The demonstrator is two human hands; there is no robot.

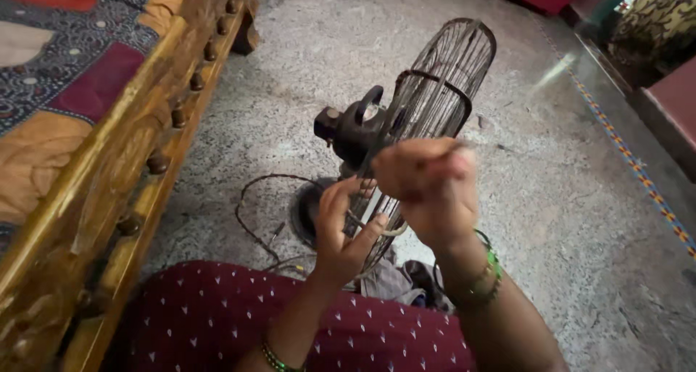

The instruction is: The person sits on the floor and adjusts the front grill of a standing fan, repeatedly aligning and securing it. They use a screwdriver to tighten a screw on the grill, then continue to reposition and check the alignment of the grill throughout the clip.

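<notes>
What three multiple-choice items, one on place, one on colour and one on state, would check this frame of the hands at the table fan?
1. Where does the fan stand?
A. on the speckled floor
B. on the bed
C. on a shelf

2. What colour is the cloth over the person's lap?
A. plain white
B. maroon with small white marks
C. bright yellow

3. How are the hands set at the fan's wire guard?
A. both lie flat on the floor
B. both grip the wooden bed frame
C. the left hand is at the lower guard and the right hand is closed in front of it

Key: 1 A, the round base sits on the floor beside the wooden bed frame. 2 B, white marks dot the maroon cloth. 3 C, the left fingers touch the wires and the right hand is bunched.
</notes>
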